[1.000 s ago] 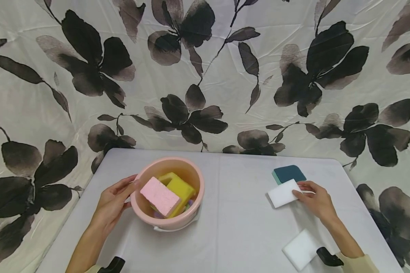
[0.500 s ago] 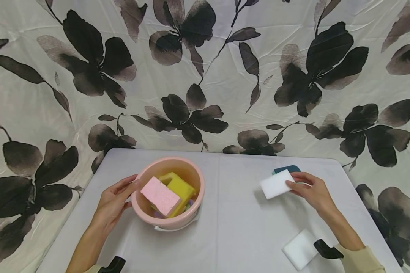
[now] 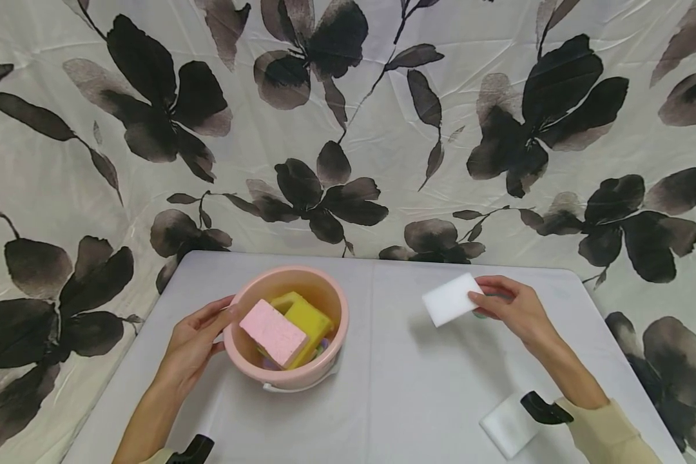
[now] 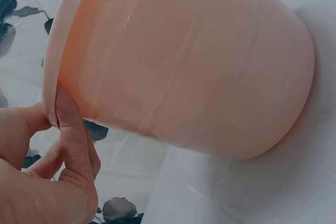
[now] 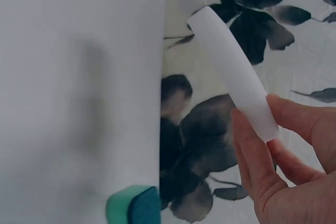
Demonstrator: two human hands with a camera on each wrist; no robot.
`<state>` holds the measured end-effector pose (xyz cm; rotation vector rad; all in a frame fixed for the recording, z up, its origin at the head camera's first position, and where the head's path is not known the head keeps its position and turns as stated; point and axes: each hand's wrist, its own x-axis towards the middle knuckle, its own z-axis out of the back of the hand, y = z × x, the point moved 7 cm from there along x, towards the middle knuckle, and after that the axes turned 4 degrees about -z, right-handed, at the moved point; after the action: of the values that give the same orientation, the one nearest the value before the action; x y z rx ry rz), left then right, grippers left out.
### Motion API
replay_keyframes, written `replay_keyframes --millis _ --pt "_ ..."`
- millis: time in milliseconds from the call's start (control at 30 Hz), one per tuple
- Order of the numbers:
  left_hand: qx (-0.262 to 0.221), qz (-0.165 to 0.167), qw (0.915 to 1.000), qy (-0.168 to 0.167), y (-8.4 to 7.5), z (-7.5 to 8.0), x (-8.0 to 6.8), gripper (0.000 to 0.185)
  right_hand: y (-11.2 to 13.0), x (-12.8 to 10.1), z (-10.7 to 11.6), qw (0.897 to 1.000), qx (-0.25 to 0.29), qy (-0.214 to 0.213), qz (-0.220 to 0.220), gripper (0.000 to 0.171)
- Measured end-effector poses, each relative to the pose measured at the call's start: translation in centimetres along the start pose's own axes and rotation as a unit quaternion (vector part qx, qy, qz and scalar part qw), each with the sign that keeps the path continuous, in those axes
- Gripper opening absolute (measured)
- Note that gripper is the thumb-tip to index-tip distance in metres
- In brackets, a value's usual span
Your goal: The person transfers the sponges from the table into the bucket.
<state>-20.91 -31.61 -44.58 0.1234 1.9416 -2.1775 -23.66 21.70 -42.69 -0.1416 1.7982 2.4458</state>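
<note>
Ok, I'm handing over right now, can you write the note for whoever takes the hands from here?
Left hand: grips the rim of the pink bucket, steadying it on the table.
Right hand: pinches a white sponge, lifted clear of the table, to the bucket's right.
Done: a pink sponge and a yellow sponge lie in the bucket, with more partly hidden beneath.
Left: probably the held white sponge goes in next; a second white sponge lies near the front right edge, and a teal sponge sits at the far edge, hidden behind the right hand in the head view.
</note>
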Motion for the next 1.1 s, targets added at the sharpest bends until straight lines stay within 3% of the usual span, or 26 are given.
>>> replay_keyframes --millis 1100 --pt "0.002 0.013 0.9999 -0.008 0.1 0.1 0.1 0.077 9.0 2.8 -8.9 0.994 0.032 0.085 0.06 0.043"
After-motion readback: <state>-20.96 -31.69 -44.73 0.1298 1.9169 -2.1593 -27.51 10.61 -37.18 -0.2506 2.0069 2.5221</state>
